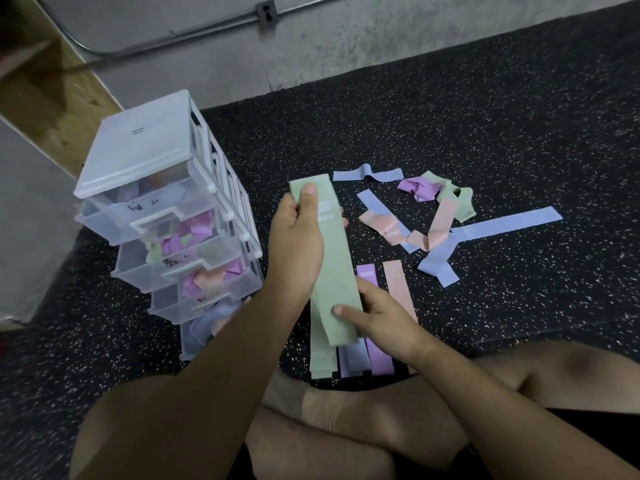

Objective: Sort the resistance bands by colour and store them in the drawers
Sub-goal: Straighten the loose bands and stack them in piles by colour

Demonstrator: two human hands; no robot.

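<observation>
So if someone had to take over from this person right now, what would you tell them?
Left hand grips the top of a green band; right hand pinches its lower end.
Drawer unit stands on the left, drawers pulled out, holding mixed colours.
Done: a flat row of green, blue, purple and pink bands lies on the floor under the hands.
Left: the tangled pile to the right needs sorting; then all go into drawers by colour.
</observation>
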